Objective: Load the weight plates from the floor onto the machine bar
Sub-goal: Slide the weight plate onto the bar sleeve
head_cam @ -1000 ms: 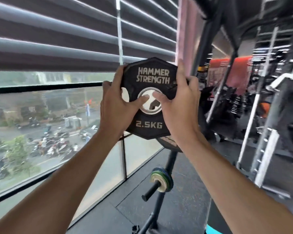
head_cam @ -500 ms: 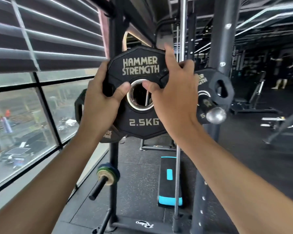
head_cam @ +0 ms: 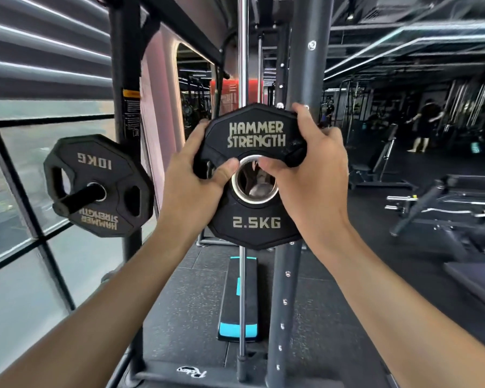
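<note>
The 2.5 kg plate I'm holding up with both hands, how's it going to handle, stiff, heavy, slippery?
The 2.5 kg plate probably stays rigid: its flat-sided edge shows no bend under the left hand or right hand. It is likely light for a plate, given its marking and the larger 10 kg plate nearby. The matte coating should grip well; the flat sides likely resist rolling.

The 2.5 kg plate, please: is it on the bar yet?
Not yet: both hands hold the 2.5 kg plate up, bar end visible through its hole.
</note>
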{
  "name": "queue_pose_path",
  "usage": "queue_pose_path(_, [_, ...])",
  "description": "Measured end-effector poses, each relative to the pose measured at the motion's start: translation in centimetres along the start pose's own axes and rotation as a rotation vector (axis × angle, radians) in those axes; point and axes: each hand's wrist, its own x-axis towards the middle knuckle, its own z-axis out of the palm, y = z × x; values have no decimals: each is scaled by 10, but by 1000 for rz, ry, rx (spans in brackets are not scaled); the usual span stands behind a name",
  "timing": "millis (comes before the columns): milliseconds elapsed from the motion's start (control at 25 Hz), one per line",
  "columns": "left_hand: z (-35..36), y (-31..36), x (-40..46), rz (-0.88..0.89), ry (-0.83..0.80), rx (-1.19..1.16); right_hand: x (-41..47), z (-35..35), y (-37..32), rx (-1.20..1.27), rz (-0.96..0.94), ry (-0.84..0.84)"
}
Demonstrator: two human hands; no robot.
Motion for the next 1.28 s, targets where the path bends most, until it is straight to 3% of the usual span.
queue_pose_path(280, [18,-16,-16,-44,12,54,-8,8,36,65,23,-60])
queue_pose_path(480, [38,-23,-12,-52,114,86,6,20,63,176,-54,21])
queue_pose_path(920, [71,-51,42,7,140,283,43,51,90,105,-51,-60])
queue_pose_path(1280, [89,-60,79,-55,149,489,71,68,113,-5,-68,-119])
